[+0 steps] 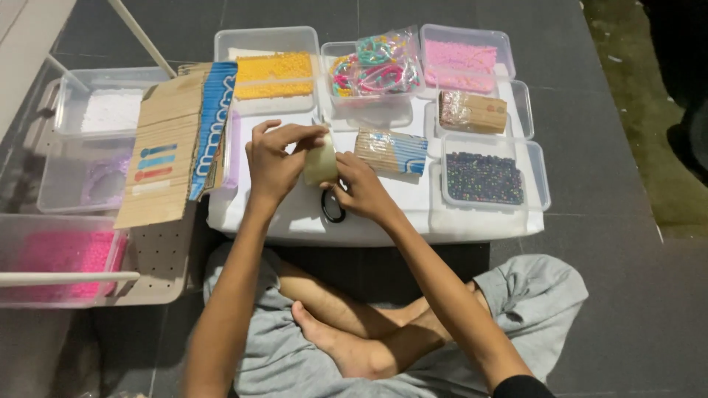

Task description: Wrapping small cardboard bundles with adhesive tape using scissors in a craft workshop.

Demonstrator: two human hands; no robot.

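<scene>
Head view, surveyed left to right. At far left, a clear plastic box of bright pink beads [63, 254] sits on the dark floor, with a clear plastic box of white beads [110, 109] behind it. Next, an opened brown and blue cardboard carton [177, 144] leans over a clear tub [81, 180].

Left hand [274, 158]: fingers curled, thumb and forefinger pinched together on the top edge of a small pale translucent plastic pouch [321, 163]. Right hand [359, 188]: fingers closed around the pouch's lower right side. The pouch is held upright between both hands, above the white tray surface [383, 225]. A black ring-shaped object [332, 208] lies on the tray just below the right hand; its nature cannot be told.

Behind the hands stand a clear box of yellow beads [274, 74] and a bag of multicoloured loops [377, 65]. Just right of the hands lies a wrapped bundle of wooden sticks [391, 151]. Further right are a clear box of pale pink beads [461, 63] and a clear box of dark mixed beads [484, 177].
</scene>
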